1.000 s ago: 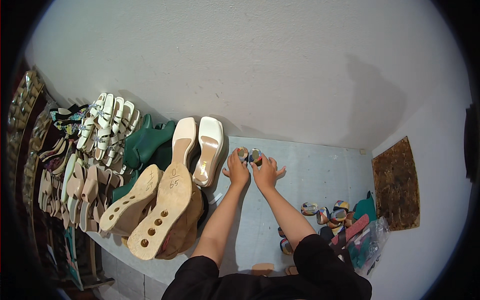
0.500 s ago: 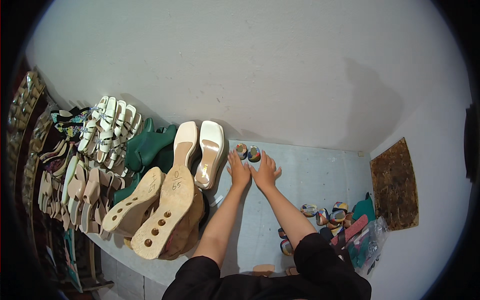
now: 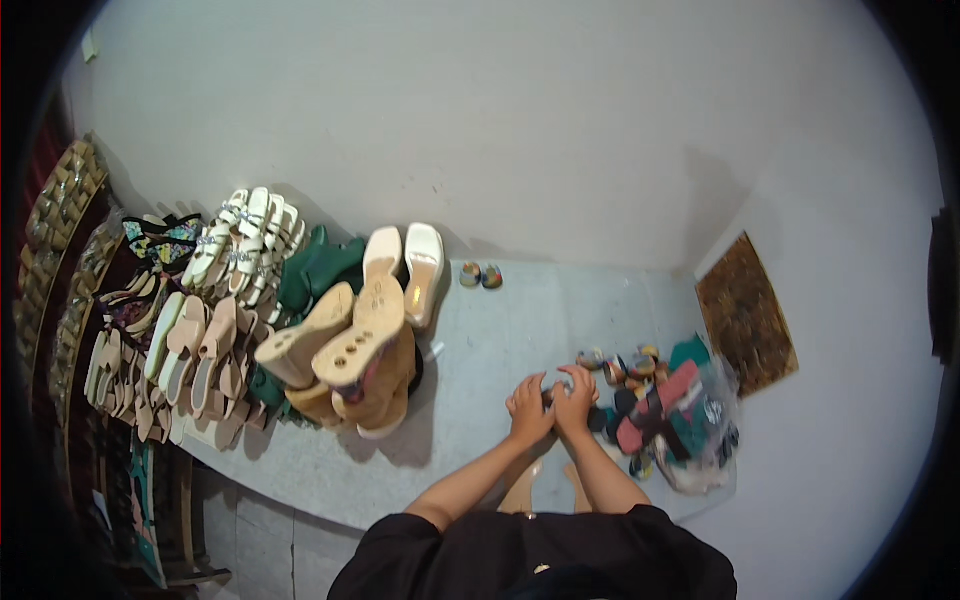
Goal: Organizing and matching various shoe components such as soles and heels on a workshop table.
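My left hand [image 3: 530, 408] and my right hand [image 3: 575, 402] are side by side at the left edge of a pile of small parts. Their fingers are bent around small multicoloured pieces that look like shoe heels; one heel [image 3: 549, 397] shows between the hands, and the fingers hide most of the rest. Further back, near the wall, a pair of similar rounded heels [image 3: 481, 276] stands side by side. More patterned heels [image 3: 615, 371] lie just right of my hands.
Two pale soles [image 3: 519, 490] lie close to my body. Left stand wooden soles with holes [image 3: 360, 340], a white sandal [image 3: 425, 268], green shoe lasts [image 3: 325, 268] and stacked white sandals [image 3: 248, 240]. Pink strips [image 3: 655, 405] and a plastic bag [image 3: 715, 410] lie right. A brown board [image 3: 748, 318] leans on the wall.
Both hands have left the pair of heels by the wall and come back toward me and to the right, to the heels at the pile. Their fingers have bent. The view has shifted.
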A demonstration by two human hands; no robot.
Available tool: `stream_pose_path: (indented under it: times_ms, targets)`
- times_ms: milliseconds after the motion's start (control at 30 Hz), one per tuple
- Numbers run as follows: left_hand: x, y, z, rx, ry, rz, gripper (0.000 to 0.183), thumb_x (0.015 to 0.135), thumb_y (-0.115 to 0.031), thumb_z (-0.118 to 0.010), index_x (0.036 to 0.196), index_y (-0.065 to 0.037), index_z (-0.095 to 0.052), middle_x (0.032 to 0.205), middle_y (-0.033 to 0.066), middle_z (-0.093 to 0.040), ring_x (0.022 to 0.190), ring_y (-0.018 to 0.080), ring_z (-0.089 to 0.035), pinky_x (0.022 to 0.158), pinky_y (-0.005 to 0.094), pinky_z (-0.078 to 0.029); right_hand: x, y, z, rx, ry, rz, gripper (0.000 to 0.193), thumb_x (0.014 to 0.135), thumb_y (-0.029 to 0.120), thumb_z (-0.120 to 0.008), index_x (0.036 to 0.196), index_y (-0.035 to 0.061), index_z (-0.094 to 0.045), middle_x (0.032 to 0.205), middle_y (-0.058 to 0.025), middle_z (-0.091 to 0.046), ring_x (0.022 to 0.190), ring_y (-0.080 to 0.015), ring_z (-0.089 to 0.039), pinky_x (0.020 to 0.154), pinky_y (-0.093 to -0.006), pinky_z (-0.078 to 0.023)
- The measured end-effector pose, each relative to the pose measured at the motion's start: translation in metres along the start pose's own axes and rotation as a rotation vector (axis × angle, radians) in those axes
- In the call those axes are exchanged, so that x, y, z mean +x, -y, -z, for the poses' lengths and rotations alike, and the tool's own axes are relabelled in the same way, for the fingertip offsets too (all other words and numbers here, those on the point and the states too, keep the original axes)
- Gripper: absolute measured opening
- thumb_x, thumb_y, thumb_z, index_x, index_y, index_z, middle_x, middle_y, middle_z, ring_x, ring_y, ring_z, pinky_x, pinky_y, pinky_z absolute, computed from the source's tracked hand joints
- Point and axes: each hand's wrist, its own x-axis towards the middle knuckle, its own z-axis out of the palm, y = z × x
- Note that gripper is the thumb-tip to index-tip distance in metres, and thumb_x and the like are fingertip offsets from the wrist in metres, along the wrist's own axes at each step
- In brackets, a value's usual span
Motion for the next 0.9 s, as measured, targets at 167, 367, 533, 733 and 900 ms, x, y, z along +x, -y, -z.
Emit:
stream_pose_path:
  times_ms: [167, 367, 533, 733, 900]
  targets:
    - [-0.029, -0.012, 0.007, 0.043, 0.013, -0.046, 0.07, 0.069, -0.026, -0.066, 0.13, -0.01, -0.037, 0.125, 0.0136, -0.041, 0.119, 0.0307, -0.035, 0.093, 0.0473, -0.024, -0.044, -0.027, 0.063, 0.008, -0.128, 0.028, 0.019, 0.072, 0.009, -0.058, 0.091, 0.011, -0.062, 0.098, -0.0049, -0.058, 0.1, -0.024, -0.049, 0.092, -0.0389, -0.026]
    - [-0.056, -0.01, 0.001, 0.102, 0.05, -0.04, 0.075, 0.065, -0.025, -0.07, 0.131, -0.01, -0.036, 0.125, 0.0145, -0.04, 0.119, 0.03, -0.035, 0.091, 0.0486, -0.025, -0.09, -0.043, 0.112, -0.273, -0.095, -0.016, 0.017, 0.071, 0.012, -0.058, 0.088, 0.0137, -0.062, 0.095, -0.0023, -0.058, 0.103, -0.0225, -0.048, 0.095, -0.0442, -0.022]
    - [-0.073, -0.01, 0.004, 0.134, 0.164, 0.0, 0.075, 0.064, -0.023, -0.072, 0.13, -0.01, -0.038, 0.123, 0.0153, -0.04, 0.118, 0.0309, -0.035, 0.093, 0.0504, -0.021, -0.117, -0.058, 0.123, -0.339, -0.026, -0.001, 0.019, 0.068, 0.012, -0.06, 0.087, 0.0132, -0.062, 0.094, -0.0013, -0.057, 0.106, -0.0218, -0.046, 0.096, -0.046, -0.019]
    - [-0.07, -0.003, 0.004, 0.241, 0.228, -0.015, 0.084, 0.06, -0.032, -0.077, 0.132, -0.013, -0.038, 0.129, 0.0145, -0.038, 0.122, 0.0305, -0.033, 0.092, 0.0546, -0.023, -0.109, -0.052, 0.115, -0.415, 0.099, 0.027, 0.031, 0.067, 0.013, -0.061, 0.098, 0.0134, -0.059, 0.105, -0.0034, -0.053, 0.112, -0.0235, -0.043, 0.096, -0.0483, -0.019]
    - [-0.052, -0.014, 0.0, 0.289, 0.257, -0.068, 0.085, 0.059, -0.035, -0.078, 0.131, -0.013, -0.04, 0.128, 0.0115, -0.042, 0.119, 0.0276, -0.038, 0.088, 0.0526, -0.024, -0.087, -0.038, 0.101, -0.372, 0.104, 0.069, 0.042, 0.066, 0.015, -0.063, 0.107, 0.0145, -0.055, 0.113, -0.0046, -0.051, 0.114, -0.0245, -0.041, 0.095, -0.0517, -0.019]
